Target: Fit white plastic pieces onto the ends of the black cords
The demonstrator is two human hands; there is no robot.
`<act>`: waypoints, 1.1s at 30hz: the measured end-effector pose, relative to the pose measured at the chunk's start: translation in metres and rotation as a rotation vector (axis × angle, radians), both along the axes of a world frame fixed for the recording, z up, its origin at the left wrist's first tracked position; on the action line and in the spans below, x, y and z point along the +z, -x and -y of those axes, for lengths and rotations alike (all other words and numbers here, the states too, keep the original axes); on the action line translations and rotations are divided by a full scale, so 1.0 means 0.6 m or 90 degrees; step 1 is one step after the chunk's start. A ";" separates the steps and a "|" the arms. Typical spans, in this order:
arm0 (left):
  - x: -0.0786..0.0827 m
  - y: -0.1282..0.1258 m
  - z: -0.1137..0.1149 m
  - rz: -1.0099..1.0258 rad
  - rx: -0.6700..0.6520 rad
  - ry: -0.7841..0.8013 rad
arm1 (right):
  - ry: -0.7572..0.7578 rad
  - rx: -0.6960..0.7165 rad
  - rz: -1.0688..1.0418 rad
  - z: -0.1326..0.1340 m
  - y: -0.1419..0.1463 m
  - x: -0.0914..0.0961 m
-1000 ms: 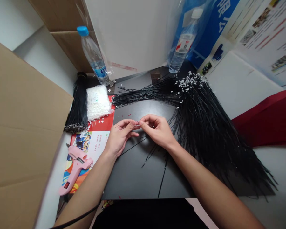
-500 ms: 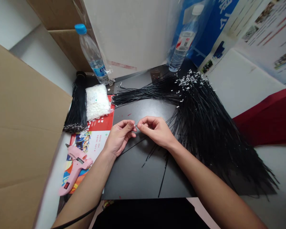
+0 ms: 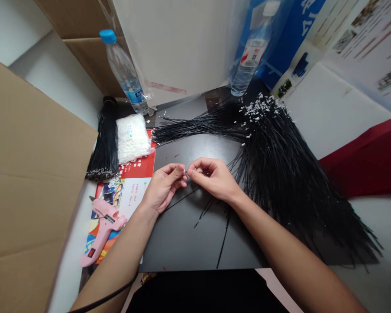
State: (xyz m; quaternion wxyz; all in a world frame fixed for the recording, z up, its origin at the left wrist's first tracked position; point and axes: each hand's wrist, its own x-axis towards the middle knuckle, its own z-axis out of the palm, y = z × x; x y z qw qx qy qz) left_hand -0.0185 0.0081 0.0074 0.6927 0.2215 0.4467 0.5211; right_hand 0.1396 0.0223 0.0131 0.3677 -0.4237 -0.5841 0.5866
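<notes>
Above the middle of the dark tabletop, my two hands meet fingertip to fingertip. Thumb and index finger of my left hand pinch a tiny white connector housing, mostly covered by the fingers. My right hand pinches a thin black wire at its end, close against the housing; whether the end sits inside cannot be made out. A length of black wire runs below the hands. To the right lies a large heap of black wires, many with white housings on their far ends.
Another wire bundle lies behind my hands. At left are a bag of white housings, a dark wire bundle, a pink glue gun and a cardboard panel. Two water bottles, one blue-capped, one white-capped, stand behind.
The view has shifted very slightly. Both hands keep nearly the same pinch and place, with only a small movement at the fingertips.
</notes>
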 end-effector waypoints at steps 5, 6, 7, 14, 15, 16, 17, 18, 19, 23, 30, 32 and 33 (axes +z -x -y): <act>-0.003 0.000 0.001 -0.028 -0.003 -0.036 | -0.078 -0.035 0.100 0.003 -0.004 -0.001; -0.003 -0.001 0.001 -0.032 -0.004 -0.042 | -0.098 -0.044 0.122 0.004 -0.005 0.000; -0.002 -0.002 0.001 -0.036 -0.004 -0.046 | -0.117 -0.052 0.142 0.004 -0.005 0.002; -0.005 -0.007 0.003 -0.109 0.024 -0.083 | -0.204 -0.098 0.229 0.011 -0.003 0.011; -0.007 -0.007 0.003 -0.127 0.030 -0.090 | -0.206 -0.103 0.235 0.012 -0.002 0.011; -0.008 -0.007 0.003 -0.143 0.035 -0.095 | -0.206 -0.109 0.241 0.012 0.000 0.010; -0.010 -0.007 0.003 -0.155 0.040 -0.099 | -0.204 -0.114 0.245 0.013 0.001 0.010; -0.011 -0.007 0.004 -0.162 0.042 -0.100 | -0.203 -0.119 0.249 0.013 0.002 0.009; -0.011 -0.007 0.004 -0.162 0.043 -0.099 | -0.201 -0.122 0.252 0.013 0.002 0.009; -0.006 -0.007 0.005 -0.140 0.028 -0.075 | -0.201 -0.138 0.264 0.010 0.002 0.008; -0.002 -0.005 0.009 -0.131 0.017 -0.067 | -0.201 -0.146 0.268 0.012 0.002 0.007; -0.003 -0.008 0.011 -0.143 0.024 -0.085 | -0.223 -0.145 0.265 0.016 0.005 0.006; -0.003 -0.010 0.011 -0.148 0.028 -0.095 | -0.236 -0.144 0.263 0.018 0.006 0.005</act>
